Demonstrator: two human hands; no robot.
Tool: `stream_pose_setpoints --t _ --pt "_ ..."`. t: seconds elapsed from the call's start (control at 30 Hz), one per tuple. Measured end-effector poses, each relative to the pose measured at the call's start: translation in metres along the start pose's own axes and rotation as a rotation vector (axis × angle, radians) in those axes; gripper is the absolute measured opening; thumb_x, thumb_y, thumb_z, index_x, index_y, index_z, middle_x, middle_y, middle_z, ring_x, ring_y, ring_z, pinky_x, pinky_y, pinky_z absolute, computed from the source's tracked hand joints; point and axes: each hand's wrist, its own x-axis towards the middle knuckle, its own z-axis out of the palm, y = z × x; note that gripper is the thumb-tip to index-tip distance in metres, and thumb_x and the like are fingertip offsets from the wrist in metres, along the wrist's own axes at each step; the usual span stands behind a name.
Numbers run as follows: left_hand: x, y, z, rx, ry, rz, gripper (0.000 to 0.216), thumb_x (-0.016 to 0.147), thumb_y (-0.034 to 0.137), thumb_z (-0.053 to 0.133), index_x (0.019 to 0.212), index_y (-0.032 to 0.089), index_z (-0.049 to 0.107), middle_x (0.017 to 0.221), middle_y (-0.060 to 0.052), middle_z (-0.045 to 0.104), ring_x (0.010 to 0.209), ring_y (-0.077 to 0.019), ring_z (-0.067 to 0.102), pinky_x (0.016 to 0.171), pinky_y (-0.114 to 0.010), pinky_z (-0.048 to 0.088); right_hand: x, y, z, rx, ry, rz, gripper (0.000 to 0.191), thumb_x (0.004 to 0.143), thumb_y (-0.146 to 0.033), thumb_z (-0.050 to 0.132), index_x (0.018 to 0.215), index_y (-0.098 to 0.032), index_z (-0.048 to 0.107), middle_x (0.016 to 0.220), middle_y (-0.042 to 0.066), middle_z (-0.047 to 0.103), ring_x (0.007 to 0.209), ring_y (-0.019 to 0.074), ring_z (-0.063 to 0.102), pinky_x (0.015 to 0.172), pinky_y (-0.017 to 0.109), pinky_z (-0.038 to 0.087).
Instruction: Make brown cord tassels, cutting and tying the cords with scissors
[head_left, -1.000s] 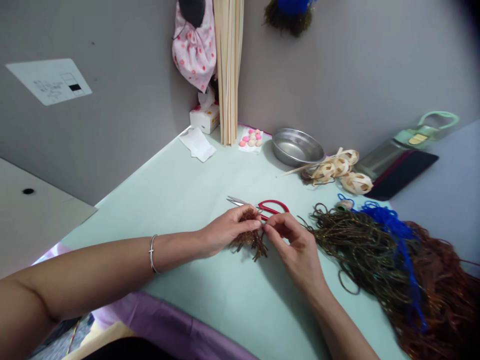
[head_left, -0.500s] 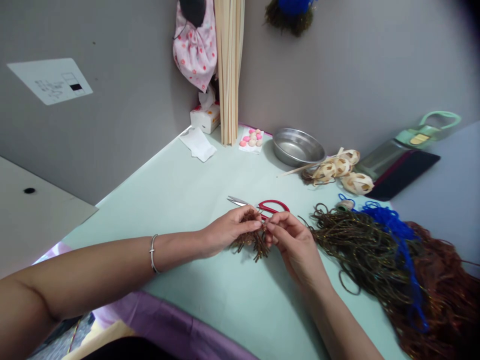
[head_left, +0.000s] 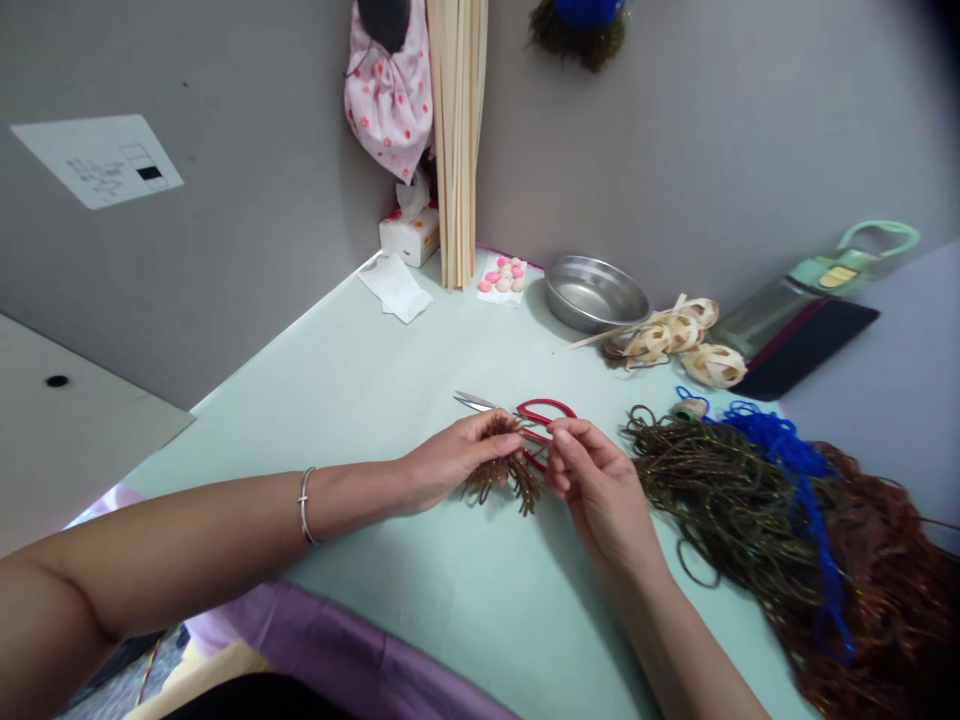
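Observation:
My left hand point(head_left: 457, 455) is closed around a small bundle of brown cord point(head_left: 499, 478), whose cut ends fan out below the fingers. To its right, my right hand point(head_left: 592, 470) has thumb and forefinger pinched together, a small gap from the bundle. What the pinch holds, if anything, is too fine to make out. Just beyond both hands lie red-handled scissors point(head_left: 546, 405) on the pale green table, blades pointing left. My fingers hide part of their handles.
Dark olive cord point(head_left: 697, 480), blue cord point(head_left: 780, 440) and reddish-brown cord point(head_left: 892, 570) lie heaped on the right. Farther back are a metal bowl point(head_left: 596, 293), woven strip balls point(head_left: 679, 335), pink and cream pieces point(head_left: 504, 276), a bottle point(head_left: 795, 285) and upright wooden strips point(head_left: 457, 150).
My right hand has drawn slightly right, away from the bundle, where its fingertips were close to my left thumb. My left hand keeps its hold, almost unmoved.

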Motion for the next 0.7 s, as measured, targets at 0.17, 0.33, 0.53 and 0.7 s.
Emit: stream_pose_setpoints --t 0.17,0.33,0.53,0.7 --pt "0.0003 0.0006 0.0001 0.075 0.012 0.04 0.025 0.085 0.039 0.067 0.088 0.017 0.057 0.082 0.001 0.054 0.07 -0.0089 0.05 0.065 -0.022 0.041 -0.0029 -0.0024 0.0018 -0.167 -0.027 -0.062 0.031 0.085 -0.05 0.067 0.09 -0.02 0.064 0.065 -0.003 0.052 0.053 0.0108 0.042 0.049 0.024 0.033" --pt "-0.0012 -0.001 0.0018 0.072 0.011 0.069 0.026 0.081 0.038 0.071 0.085 0.016 0.058 0.082 0.0 0.056 0.074 -0.0105 0.053 0.071 -0.023 0.042 -0.0083 -0.0061 0.0054 -0.444 -0.236 -0.116 0.034 0.087 -0.05 0.065 0.074 -0.02 0.056 0.062 -0.003 0.048 0.058 0.0134 0.042 0.054 0.026 0.034" --pt "-0.0008 0.0024 0.0023 0.001 0.023 0.0 0.026 0.079 0.034 0.074 0.085 0.015 0.057 0.081 -0.002 0.059 0.073 -0.0109 0.056 0.071 -0.024 0.043 -0.0058 -0.0022 -0.0008 -0.406 -0.168 -0.148 0.03 0.09 -0.045 0.063 0.075 -0.02 0.057 0.064 -0.002 0.053 0.06 0.0133 0.046 0.057 0.025 0.037" --pt "-0.0007 0.0031 0.0021 -0.055 -0.08 0.008 0.028 0.076 0.03 0.077 0.081 0.016 0.054 0.08 -0.003 0.062 0.081 -0.0152 0.062 0.083 -0.029 0.045 -0.0064 -0.003 0.0008 -0.31 -0.154 -0.119 0.024 0.09 -0.044 0.064 0.085 -0.021 0.057 0.069 -0.002 0.059 0.061 0.0138 0.052 0.059 0.026 0.042"
